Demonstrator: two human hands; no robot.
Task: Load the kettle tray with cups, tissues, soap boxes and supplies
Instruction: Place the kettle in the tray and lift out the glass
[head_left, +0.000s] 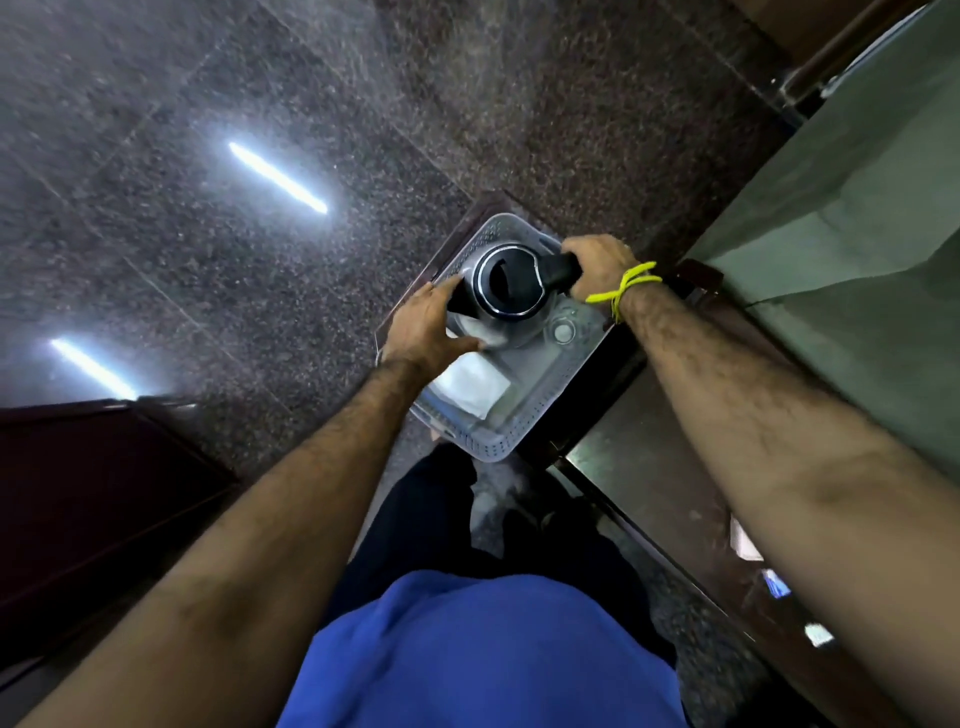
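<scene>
Kettle, black-lidded with a chrome ring round the top, stands in the far half of a pale grey perforated plastic tray. The tray rests at the corner of a dark wooden surface, its far end reaching out over the speckled granite floor.

The right hand is closed round the kettle's black handle, on the right side of the kettle body. A yellow thread band is tied at that wrist.

The left hand lies against the left side of the kettle, fingers spread along its lower flank and thumb pointing inward across the tray. It appears to press on a white, cloth-like item beside the kettle base, though blur there prevents a firm finding on whether it grips that item or merely touches it.

The kettle thus sits between the two hands, the right at its handle and the left at the opposite side.

Within the near half of the tray lies a flat white folded packet, just below the left hand and apart from the kettle. A round clear piece, possibly the kettle's base or a glass, shows to the right of the kettle body; its nature cannot be confirmed.

The person wears a blue top and dark trousers. Two bright strip-light reflections show on the floor, well to the left of the tray.
</scene>
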